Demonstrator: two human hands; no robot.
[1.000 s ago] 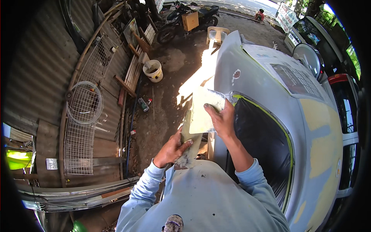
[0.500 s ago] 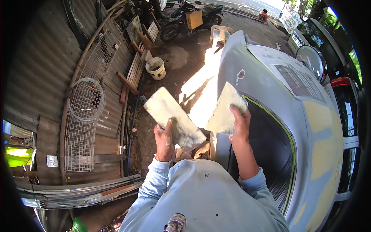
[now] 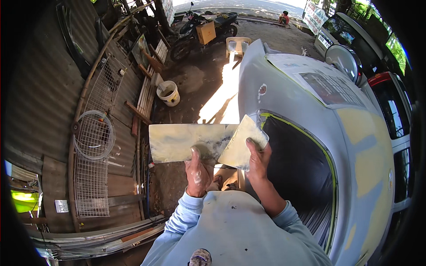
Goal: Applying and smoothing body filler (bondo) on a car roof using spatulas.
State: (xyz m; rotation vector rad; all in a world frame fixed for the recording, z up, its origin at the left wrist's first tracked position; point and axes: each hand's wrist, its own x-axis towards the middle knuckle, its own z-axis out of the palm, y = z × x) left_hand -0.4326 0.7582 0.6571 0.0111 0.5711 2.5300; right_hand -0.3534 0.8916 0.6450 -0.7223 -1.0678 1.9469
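Note:
My left hand (image 3: 198, 175) holds a long, cream-coloured putty board (image 3: 175, 138), thumb on top, its right part smeared grey. In my right hand (image 3: 259, 164) is a smaller cream putty spreader (image 3: 239, 144), pinched with the thumb on its face. The spreader overlaps the right end of the board; whether the two touch is hard to tell. To the right stands a grey car body (image 3: 301, 97) with pale yellow filler patches (image 3: 361, 128). Dark plastic sheeting (image 3: 295, 159), edged by yellow-green tape, covers its window opening. A small bare spot (image 3: 262, 90) shows on the panel.
A white bucket (image 3: 168, 94) stands on the ground ahead, left of a plastic chair (image 3: 237, 46). Beyond are a motorcycle (image 3: 206, 26) with a box and a seated person (image 3: 284, 17). Corrugated sheeting (image 3: 35, 102) and wire mesh (image 3: 92, 186) line the left. Another vehicle (image 3: 397, 106) is at right.
The board has turned from slanted to nearly level. My right hand has brought the spreader left and down, over the board's right end. The whole view has shifted slightly.

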